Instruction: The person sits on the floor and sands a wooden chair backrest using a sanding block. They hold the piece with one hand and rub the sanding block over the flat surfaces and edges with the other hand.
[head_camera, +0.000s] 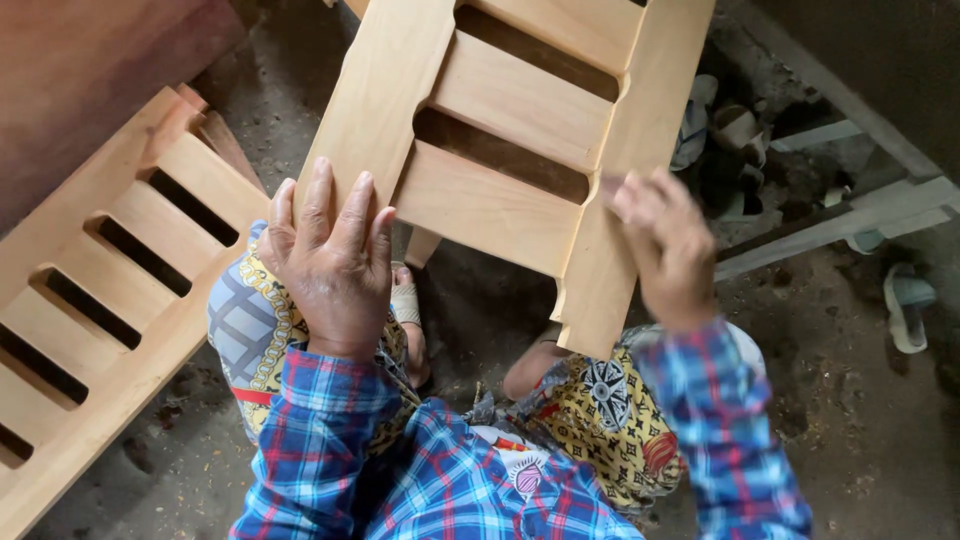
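A pale slatted wooden frame (510, 110) leans across my knees, its near end low between my legs. My left hand (333, 258) lies flat on the frame's left rail with fingers spread, steadying it. My right hand (668, 250) is blurred against the right rail; its fingers pinch what looks like a small piece of sandpaper (612, 188) held to the wood. Both sleeves are blue and red plaid.
A second slatted wooden frame (95, 290) lies at my left on the dusty concrete floor (860, 400). A dark reddish board (90, 60) stands at top left. Sandals (905, 305) and grey metal bars (840, 225) lie at the right.
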